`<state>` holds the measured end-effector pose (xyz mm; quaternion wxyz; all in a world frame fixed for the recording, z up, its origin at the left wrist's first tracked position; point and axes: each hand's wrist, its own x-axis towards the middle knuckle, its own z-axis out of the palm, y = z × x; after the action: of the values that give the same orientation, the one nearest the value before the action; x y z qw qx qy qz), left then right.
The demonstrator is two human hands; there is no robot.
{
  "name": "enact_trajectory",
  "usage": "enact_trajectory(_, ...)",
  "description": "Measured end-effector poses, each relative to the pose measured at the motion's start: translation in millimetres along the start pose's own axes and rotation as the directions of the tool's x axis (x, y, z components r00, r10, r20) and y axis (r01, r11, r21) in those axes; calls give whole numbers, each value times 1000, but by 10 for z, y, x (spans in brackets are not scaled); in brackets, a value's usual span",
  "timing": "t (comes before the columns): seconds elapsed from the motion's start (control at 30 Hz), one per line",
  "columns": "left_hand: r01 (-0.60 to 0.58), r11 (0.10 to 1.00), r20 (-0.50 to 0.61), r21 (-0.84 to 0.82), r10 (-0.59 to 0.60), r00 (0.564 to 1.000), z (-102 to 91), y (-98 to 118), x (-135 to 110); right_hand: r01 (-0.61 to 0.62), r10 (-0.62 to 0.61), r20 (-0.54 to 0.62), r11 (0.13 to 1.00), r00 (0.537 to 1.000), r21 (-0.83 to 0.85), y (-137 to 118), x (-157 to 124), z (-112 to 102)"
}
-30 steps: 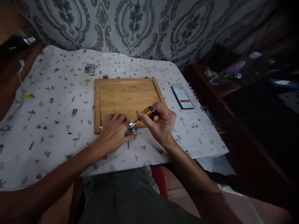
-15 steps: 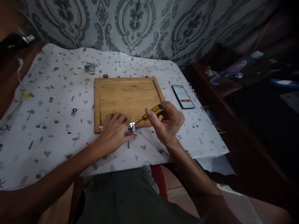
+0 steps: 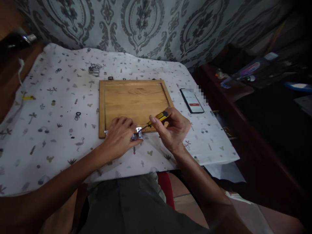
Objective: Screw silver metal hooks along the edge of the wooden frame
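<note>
Head view | right hand is clenching screwdriver by its handle | left hand is gripping and pinning hinge, probably stiff, light, slippery

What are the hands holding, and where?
Right hand pinches the screwdriver by its yellow handle. Left hand holds the hinge down from above, at the board's near edge.

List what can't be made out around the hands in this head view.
Head view: silver metal hinge mostly hidden under the left hand.
Head view: tip of the yellow-and-black screwdriver in the right hand too small to see.
Head view: black smartphone screen text too small to read.
</note>
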<state>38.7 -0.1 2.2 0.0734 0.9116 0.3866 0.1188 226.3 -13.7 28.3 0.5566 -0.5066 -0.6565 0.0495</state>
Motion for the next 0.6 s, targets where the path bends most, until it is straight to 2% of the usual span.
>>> enact_trajectory(0.33,16,999,18,-52,-15,1000,-6,4,13,24,-23,28,999,999,-49,2,6,-28)
enact_trajectory(0.43,4,1000,0,-11,-4,1000,-4,4,10,34,-33,90,999,995,-3,-16,8,-22)
enact_trajectory(0.5,2,1000,9,8,-2,1000,-8,6,10,-51,37,141,994,989,98,-20,0,-11)
enact_trajectory(0.6,13,1000,34,18,-13,999,-16,7,13,-232,171,218,927,961,296,-16,-4,-5)
